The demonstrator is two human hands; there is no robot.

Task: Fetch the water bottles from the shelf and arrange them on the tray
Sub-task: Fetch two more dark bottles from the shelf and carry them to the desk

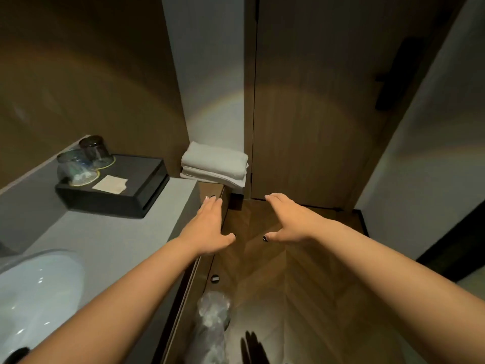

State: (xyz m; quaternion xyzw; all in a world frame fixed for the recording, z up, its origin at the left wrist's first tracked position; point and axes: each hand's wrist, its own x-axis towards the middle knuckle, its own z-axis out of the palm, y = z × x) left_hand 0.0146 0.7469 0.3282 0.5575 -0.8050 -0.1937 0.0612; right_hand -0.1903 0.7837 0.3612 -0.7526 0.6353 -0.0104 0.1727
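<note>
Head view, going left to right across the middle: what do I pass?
Sink → two upturned glasses → black tray → folded towels → left hand → right hand → wooden door.

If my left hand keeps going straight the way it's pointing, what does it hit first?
Probably the folded white towels: the left hand points up past the counter's end toward them, nothing between, though depth is unclear.

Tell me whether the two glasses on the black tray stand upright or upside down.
Upside down: both glasses rest rim-down on the black tray, wide mouths at the bottom.
</note>
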